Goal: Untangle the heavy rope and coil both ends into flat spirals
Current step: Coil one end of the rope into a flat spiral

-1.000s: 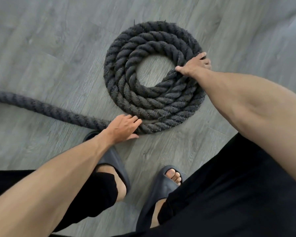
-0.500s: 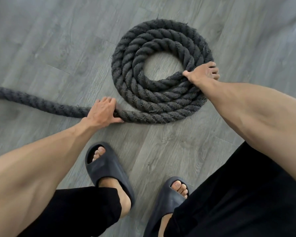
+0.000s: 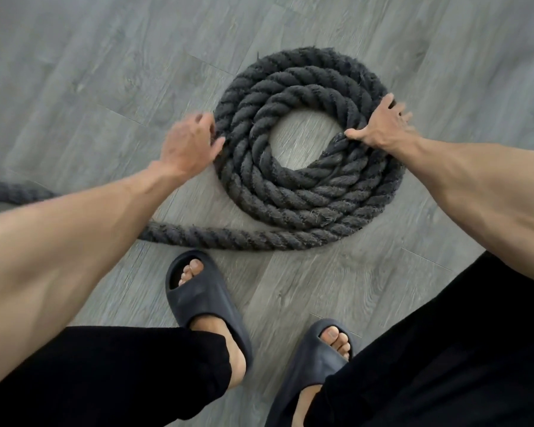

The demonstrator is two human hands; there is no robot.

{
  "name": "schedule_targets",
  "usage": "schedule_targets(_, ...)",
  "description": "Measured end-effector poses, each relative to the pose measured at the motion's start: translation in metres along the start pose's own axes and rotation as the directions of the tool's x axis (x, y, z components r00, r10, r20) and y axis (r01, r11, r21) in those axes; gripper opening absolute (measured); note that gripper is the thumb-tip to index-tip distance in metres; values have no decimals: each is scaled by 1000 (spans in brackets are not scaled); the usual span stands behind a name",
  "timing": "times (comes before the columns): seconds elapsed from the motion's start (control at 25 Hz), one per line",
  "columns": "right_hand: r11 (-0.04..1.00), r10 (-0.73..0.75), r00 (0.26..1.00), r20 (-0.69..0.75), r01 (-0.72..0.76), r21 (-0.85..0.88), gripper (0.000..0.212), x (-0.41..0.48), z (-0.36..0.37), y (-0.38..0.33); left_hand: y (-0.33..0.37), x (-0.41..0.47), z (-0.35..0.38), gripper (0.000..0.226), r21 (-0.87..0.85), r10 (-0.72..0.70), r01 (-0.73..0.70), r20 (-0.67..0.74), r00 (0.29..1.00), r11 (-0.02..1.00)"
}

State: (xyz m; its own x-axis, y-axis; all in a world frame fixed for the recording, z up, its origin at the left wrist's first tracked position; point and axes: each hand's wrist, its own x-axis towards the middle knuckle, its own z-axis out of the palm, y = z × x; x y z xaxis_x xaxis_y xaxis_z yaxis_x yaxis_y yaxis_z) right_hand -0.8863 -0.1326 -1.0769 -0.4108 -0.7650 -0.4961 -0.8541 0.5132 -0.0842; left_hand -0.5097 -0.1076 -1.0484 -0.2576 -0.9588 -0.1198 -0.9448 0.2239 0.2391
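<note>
A thick dark grey twisted rope (image 3: 293, 195) lies on the floor as a flat spiral of about three turns with an open middle. Its tail (image 3: 216, 237) leaves the near side of the coil and runs left, passing under my left forearm toward the left edge. My right hand (image 3: 379, 131) lies across the coil's right side, thumb hooked on the inner end and fingers spread over the outer turns. My left hand (image 3: 188, 146), blurred and with fingers apart, is against the outer left edge of the coil and holds nothing.
The grey wood-plank floor (image 3: 105, 87) stretches all around the coil. My feet in dark slides stand just near the tail, the left slide (image 3: 204, 300) close to the rope and the right slide (image 3: 315, 359) further back. Black trouser legs fill the lower corners.
My left hand let go of the rope tail and moved up to the coil's left edge. The tail now lies loose along the coil's near side. The right hand stayed on the coil.
</note>
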Motion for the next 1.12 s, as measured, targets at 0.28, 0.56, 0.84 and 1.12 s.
schedule_targets(0.28,967,-230,973,6,229,-109,125,1,9,-41,16,75,9,125,-91,-282,328,330,901,940)
schedule_targets(0.56,877,-443,892,90,452,-160,123,2,11,-117,-28,61,7,139,-9,-403,424,294,867,906)
schedule_targets(0.84,947,-251,964,84,263,-184,129,-37,32,-122,-46,45,20,131,40,-503,505,187,844,862)
schedule_targets(1.12,974,-178,956,235,206,-100,150,-93,54,-166,-83,-23,11,132,10,-677,689,197,709,724)
